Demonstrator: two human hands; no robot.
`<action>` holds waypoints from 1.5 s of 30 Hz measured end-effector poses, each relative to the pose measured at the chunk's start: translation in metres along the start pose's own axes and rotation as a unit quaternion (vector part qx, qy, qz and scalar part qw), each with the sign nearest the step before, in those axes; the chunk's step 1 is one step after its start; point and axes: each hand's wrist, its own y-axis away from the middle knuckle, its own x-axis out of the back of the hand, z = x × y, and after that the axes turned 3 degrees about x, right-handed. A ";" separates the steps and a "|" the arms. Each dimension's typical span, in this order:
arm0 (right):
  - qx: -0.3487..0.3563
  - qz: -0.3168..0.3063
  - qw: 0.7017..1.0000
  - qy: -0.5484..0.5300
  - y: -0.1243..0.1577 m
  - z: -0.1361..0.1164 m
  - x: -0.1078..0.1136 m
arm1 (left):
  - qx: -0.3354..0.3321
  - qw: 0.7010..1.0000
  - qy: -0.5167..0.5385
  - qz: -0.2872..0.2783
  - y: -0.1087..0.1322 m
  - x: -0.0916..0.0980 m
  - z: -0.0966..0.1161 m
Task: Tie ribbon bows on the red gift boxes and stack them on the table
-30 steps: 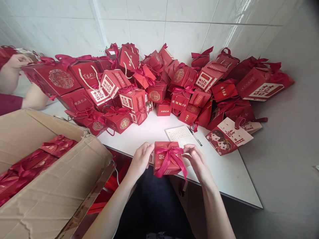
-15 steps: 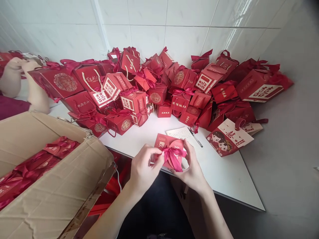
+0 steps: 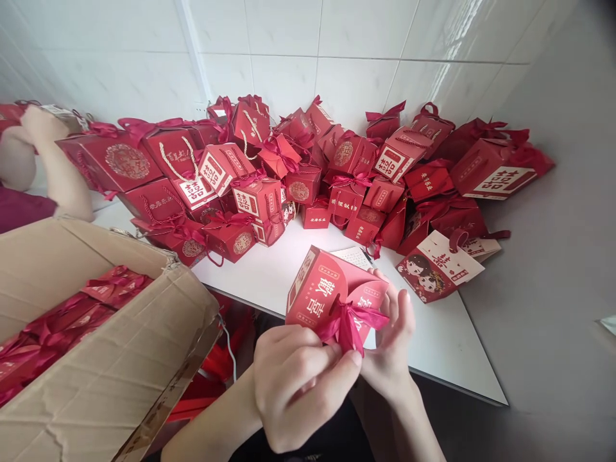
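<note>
A red gift box [image 3: 310, 289] with pale lettering is held up tilted above the front edge of the white table [image 3: 443, 346]. Tied across its top is a dark pink ribbon bow [image 3: 350, 324]. My left hand [image 3: 301, 385] is closed at the near side of the box, thumb and fingers pinching a tail of the bow. Around the right side of the box, my right hand [image 3: 392, 340] supports it, with the fingers behind and the thumb underneath. The box partly covers a sheet with small print [image 3: 353, 256] and a pen beside it.
Many red gift boxes [image 3: 260, 199] with bows and cords are piled along the tiled wall. A cardboard carton [image 3: 120, 359] of similar boxes stands at left. A box with cartoon faces [image 3: 426, 276] lies at right. Another person's arm [image 3: 62, 170] shows at far left.
The gift box has come up closer and tilted, showing its side. My left hand has moved from the bow's left side to its front, gripping the ribbon tail.
</note>
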 end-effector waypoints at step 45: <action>0.253 -0.132 0.954 -0.092 -0.040 -0.048 -0.112 | 0.755 0.420 0.501 0.042 -0.006 0.103 -0.077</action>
